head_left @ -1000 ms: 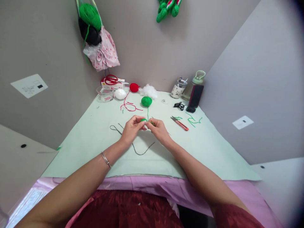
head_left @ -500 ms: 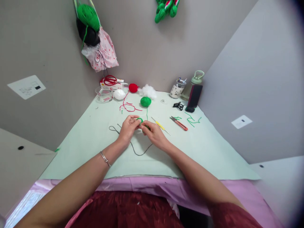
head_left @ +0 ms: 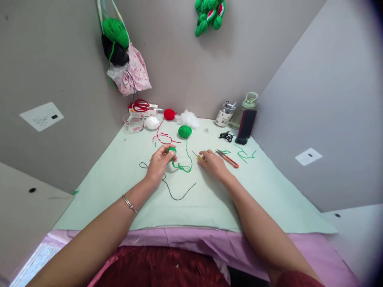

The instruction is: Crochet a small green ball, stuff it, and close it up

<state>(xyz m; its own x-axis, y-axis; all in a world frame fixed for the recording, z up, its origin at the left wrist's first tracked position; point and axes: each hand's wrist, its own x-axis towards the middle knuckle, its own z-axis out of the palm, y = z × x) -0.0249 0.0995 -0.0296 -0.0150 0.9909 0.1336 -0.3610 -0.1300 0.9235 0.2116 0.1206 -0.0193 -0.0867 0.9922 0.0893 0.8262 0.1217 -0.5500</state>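
My left hand (head_left: 158,162) is closed on a small green crochet piece (head_left: 172,150), pinched between thumb and fingers. Loops of green yarn (head_left: 184,168) trail from it onto the table and run up to a green yarn ball (head_left: 184,131). To the right, my right hand (head_left: 212,162) has its fingertips on the yellow handle of a crochet hook (head_left: 199,158). That hook lies at a slant, its far end partly covered by the hand. Beneath my left wrist, a dark cord (head_left: 176,198) curves over the table.
Orange thread snips (head_left: 229,159) and green yarn scraps (head_left: 245,153) lie right of my right hand. At the back are a red yarn ball (head_left: 169,114), white stuffing (head_left: 187,118), a clear tub (head_left: 133,124), red scissors (head_left: 141,105), a black clip (head_left: 226,136), a pen cup (head_left: 224,116) and a phone (head_left: 247,124).
My right hand has left the green crochet piece and moved right to the crochet hook. Green yarn loops now lie between the hands. My left hand still holds the piece. The view has shifted slightly.
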